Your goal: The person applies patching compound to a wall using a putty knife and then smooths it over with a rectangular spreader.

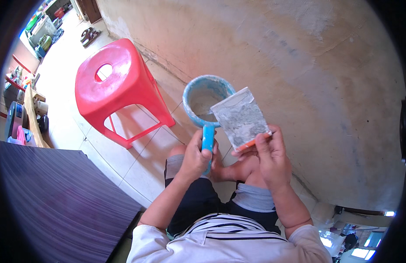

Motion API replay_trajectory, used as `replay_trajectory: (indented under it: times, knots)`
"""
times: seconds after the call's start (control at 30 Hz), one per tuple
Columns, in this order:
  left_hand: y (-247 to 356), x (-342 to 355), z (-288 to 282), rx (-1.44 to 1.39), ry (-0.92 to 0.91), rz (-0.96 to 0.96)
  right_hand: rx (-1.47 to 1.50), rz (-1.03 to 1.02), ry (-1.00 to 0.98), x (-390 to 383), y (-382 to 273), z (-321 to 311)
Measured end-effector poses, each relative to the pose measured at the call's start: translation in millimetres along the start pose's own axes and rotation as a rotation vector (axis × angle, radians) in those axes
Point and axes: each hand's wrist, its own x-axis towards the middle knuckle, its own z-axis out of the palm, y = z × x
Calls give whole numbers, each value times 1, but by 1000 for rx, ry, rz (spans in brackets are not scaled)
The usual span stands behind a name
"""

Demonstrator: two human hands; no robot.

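Observation:
My left hand (197, 154) is closed around the handle of a blue plastic dipper (188, 98), held upright over my knees. Greyish, wet-looking paste lies inside it, and pale smears coat its rim. In my right hand (273, 154) is a flat scraper (241, 115) with an orange edge, gripped between thumb and fingers. Grey-white paste covers the scraper's face. Its far left corner overlaps the dipper's right rim in this view; whether they touch I cannot tell.
A red plastic stool (113, 83) stands to the left on the tiled floor (139, 175). The beige wall (308, 87) with pale patches runs along the right. A dark wood-grained surface (58, 201) fills the near left. Sandals (90, 37) lie farther off by the wall.

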Motion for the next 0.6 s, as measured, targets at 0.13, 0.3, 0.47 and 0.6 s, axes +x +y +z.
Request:
replay_trajectory:
  times: [0.13,0.3,0.47,0.6]
  knots:
    - [-30,-15,0,45,-25,-14,-25,160,-45,-1,5,11]
    - [-30,-27,5,99,-106,26,-50,245,-71,-1,25,31]
    - [-43,-32,8,233,-32,188,23,437,-53,-6,28,33]
    - [-40,-40,10,207,36,171,110,448,-23,-9,34,32]
